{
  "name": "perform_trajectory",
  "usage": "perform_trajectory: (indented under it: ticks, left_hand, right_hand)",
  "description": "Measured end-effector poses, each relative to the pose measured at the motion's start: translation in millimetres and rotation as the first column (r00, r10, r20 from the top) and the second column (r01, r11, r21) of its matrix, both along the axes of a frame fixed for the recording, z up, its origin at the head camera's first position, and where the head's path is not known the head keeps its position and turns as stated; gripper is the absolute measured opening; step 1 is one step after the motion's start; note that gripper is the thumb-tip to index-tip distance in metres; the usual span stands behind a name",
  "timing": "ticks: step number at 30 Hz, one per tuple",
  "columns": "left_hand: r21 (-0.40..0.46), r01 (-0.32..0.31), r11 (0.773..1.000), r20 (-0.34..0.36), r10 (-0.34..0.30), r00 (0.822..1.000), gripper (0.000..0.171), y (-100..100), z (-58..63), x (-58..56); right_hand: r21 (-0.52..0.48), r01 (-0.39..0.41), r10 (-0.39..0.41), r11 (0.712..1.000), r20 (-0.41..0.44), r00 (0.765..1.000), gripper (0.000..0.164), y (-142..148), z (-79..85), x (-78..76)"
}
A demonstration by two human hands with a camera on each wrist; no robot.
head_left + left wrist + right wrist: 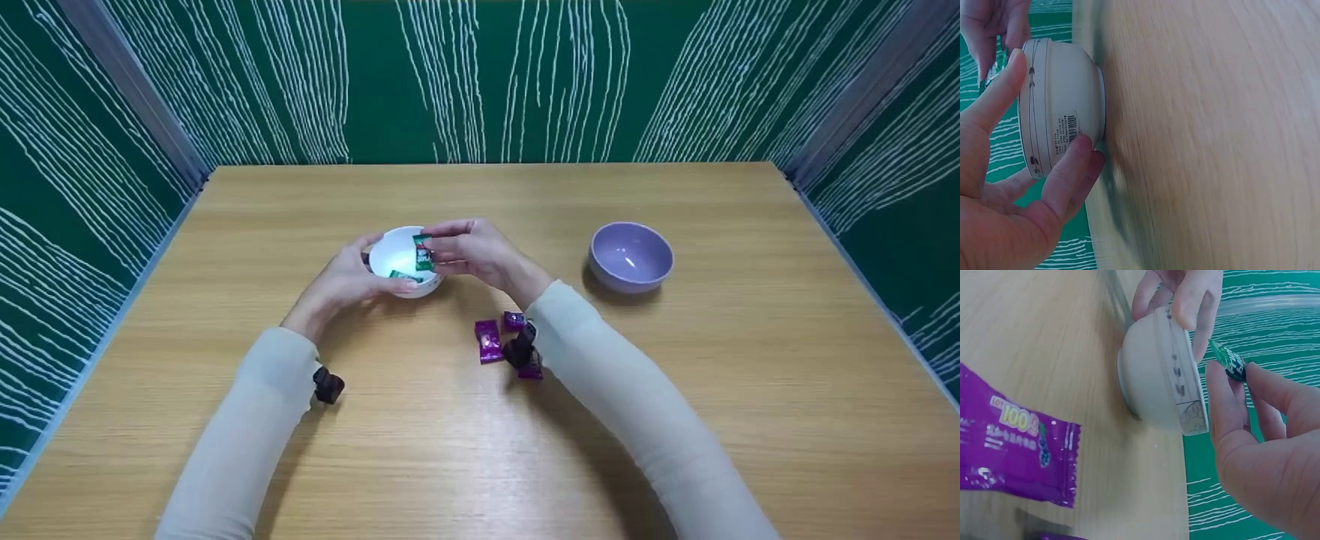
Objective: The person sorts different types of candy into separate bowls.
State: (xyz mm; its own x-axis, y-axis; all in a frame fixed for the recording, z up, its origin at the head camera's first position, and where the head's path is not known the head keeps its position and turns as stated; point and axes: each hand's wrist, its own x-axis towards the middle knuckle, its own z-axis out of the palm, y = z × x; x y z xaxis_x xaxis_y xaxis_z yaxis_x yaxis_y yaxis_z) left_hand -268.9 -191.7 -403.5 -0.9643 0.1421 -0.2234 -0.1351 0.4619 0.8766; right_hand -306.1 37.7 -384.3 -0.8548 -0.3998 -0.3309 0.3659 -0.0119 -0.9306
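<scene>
A white bowl (pixel 397 251) with a thin patterned band round its rim is in my left hand (pixel 351 276), thumb at the rim and fingers round its side. A barcode label (pixel 1066 132) shows on the bowl's side in the left wrist view. My right hand (pixel 480 253) pinches a green-wrapped candy (pixel 1230 361) between thumb and fingers, over the bowl's right rim. Another green-wrapped candy (pixel 405 277) lies inside the bowl, near the left thumb.
Several purple-wrapped candies (pixel 488 341) lie on the wooden table (pixel 420 450), partly under the right wrist and its black camera (pixel 519 346). A purple bowl (pixel 630 257) stands to the right. Green panels with white streaks (pixel 375 82) enclose the table's back and sides.
</scene>
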Motion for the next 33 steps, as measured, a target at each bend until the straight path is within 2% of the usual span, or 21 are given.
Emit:
perform_trajectory:
  ticks: [7, 14, 20, 28, 33]
  left_hand:
    - [-0.015, -0.010, 1.000, 0.009, 0.011, 1.000, 0.115, 1, 0.7, -0.8]
    - [-0.054, -0.006, 0.999, 0.002, 0.006, 1.000, 0.114, 2, 0.7, -2.2]
    - [-0.051, -0.011, 0.999, 0.003, 0.011, 1.000, 0.110, 2, 0.4, -1.0]
    - [-0.038, 0.003, 0.999, -0.004, -0.003, 1.000, 0.109, 1, -0.9, -1.9]
    - [-0.042, 0.000, 0.999, 0.006, 0.000, 1.000, 0.113, 1, -0.8, -1.9]
  right_hand:
    - [-0.038, 0.060, -0.056, 0.997, 0.086, 0.995, 0.024, 0, -3.4, -4.4]
    - [-0.074, 0.040, -0.034, 0.996, 0.076, 0.997, 0.036, 3, -4.9, -2.2]
    - [-0.086, 0.026, -0.020, 0.996, 0.069, 0.997, 0.038, 5, -5.7, -1.0]
    - [-0.042, -0.108, 0.110, 0.993, 0.042, 0.993, 0.047, 15, 3.8, 4.9]
    - [0.037, -0.200, 0.200, 0.979, 0.002, 0.980, 0.049, 27, 12.4, 9.8]
